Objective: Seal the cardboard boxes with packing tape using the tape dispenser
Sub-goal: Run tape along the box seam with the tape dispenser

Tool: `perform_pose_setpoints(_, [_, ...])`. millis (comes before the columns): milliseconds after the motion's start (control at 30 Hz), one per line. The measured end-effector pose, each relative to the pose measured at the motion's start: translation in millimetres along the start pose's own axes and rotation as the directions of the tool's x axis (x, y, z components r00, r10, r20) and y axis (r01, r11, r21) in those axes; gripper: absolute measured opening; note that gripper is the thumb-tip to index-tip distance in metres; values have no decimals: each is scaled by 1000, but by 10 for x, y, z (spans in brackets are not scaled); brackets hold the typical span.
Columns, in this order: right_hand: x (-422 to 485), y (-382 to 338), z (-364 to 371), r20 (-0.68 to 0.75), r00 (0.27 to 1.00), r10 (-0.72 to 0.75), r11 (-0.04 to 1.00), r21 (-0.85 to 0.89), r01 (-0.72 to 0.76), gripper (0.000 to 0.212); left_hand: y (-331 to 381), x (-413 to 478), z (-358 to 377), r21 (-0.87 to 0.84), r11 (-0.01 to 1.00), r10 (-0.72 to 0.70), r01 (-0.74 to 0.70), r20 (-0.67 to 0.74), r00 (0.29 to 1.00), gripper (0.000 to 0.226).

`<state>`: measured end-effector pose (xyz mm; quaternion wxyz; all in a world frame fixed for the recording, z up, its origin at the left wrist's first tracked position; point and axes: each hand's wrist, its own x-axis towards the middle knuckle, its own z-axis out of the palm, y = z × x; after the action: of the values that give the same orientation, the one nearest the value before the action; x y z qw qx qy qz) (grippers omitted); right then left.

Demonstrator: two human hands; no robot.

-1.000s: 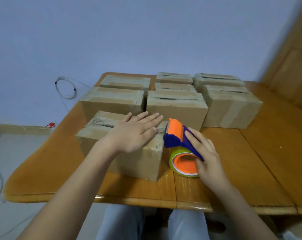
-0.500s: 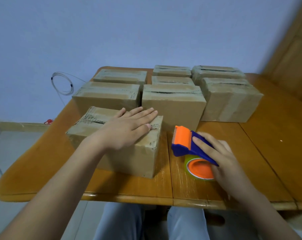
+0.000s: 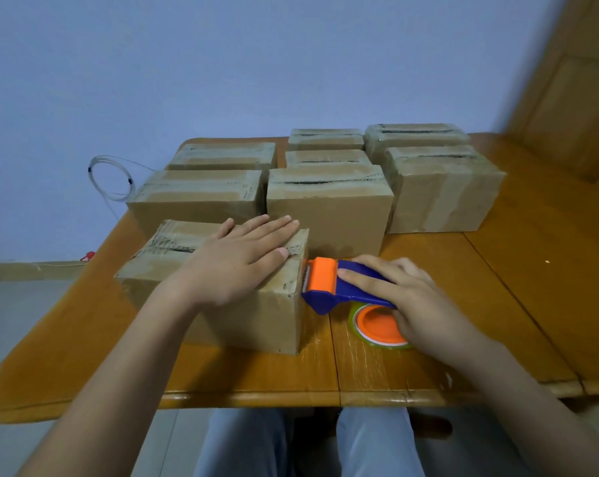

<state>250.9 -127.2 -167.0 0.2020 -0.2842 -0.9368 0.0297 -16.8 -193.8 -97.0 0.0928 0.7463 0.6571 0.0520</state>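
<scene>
The wooden table (image 3: 532,304) is taking up most of the view, and the rear boxes (image 3: 329,215) are sitting on it in tight rows, seven of them, tape showing across several tops. Out in front, the nearest box (image 3: 256,321) is standing alone near the table's front edge, with a dark seam running along its top. The left hand (image 3: 243,259) is lying flat on that top at the right end, fingers straight and together, pressing down and gripping nothing. The right hand (image 3: 418,301) is wrapping around the tape dispenser (image 3: 339,287), fingers curled over the blue handle and the forefinger stretching along its top. The dispenser is sitting just right of the nearest box, orange head pointing at the box's right side. Beneath the hand, the tape roll (image 3: 377,327) is showing its orange core, low over the table. The toothed blade (image 3: 306,278) is hovering right at the box's side, and I cannot tell whether it is touching.
</scene>
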Motion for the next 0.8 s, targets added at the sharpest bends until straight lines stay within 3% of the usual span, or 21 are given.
perform_pose_setpoints(367, [176, -28, -275, 63, 991, -117, 942, -309, 131, 97, -3, 21, 33, 23, 1000, 1, -1, -14, 1000, 57])
perform_pose_setpoints(467, [188, -61, -365, 66, 985, -159, 907, -384, 172, 100, -14, 17, 27, 11, 1000, 19, -19, -19, 1000, 66])
perform_pose_setpoints(667, [280, -111, -553, 124, 957, -263, 803, -522, 288, 86, 3, 6, 3, 14, 1000, 13, -13, 8, 1000, 77])
perform_pose_setpoints(800, [301, -152, -587, 125, 956, -266, 777, -558, 289, 83, 13, 20, -5, 33, 999, -7, 6, 32, 999, 68])
